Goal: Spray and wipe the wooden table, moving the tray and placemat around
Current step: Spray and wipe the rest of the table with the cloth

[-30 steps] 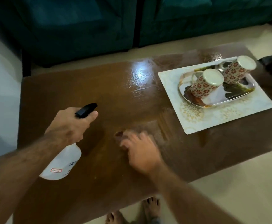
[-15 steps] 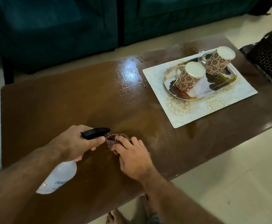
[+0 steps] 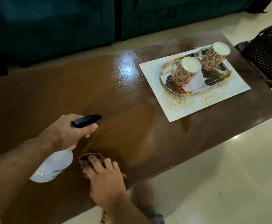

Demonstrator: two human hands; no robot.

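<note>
My left hand (image 3: 67, 133) grips a white spray bottle (image 3: 52, 167) with a black nozzle pointing right, held over the wooden table (image 3: 43, 94). My right hand (image 3: 106, 180) presses a crumpled brown cloth (image 3: 87, 159) flat on the table near its front edge. At the table's right end lies a pale placemat (image 3: 177, 104) with gold flowers. On it rests a shiny tray (image 3: 225, 73) carrying two upturned mugs (image 3: 183, 71) with red flower prints. A wet sheen covers the table's middle.
A dark teal sofa (image 3: 67, 21) runs behind the table. A dark perforated basket (image 3: 268, 54) stands past the table's right end. Pale floor tiles (image 3: 221, 183) lie to the right and front. My bare foot (image 3: 103, 219) shows under the front edge.
My right hand has dragged the cloth toward the table's front edge. The left hand with the bottle stays near the same spot. The camera view has shifted right.
</note>
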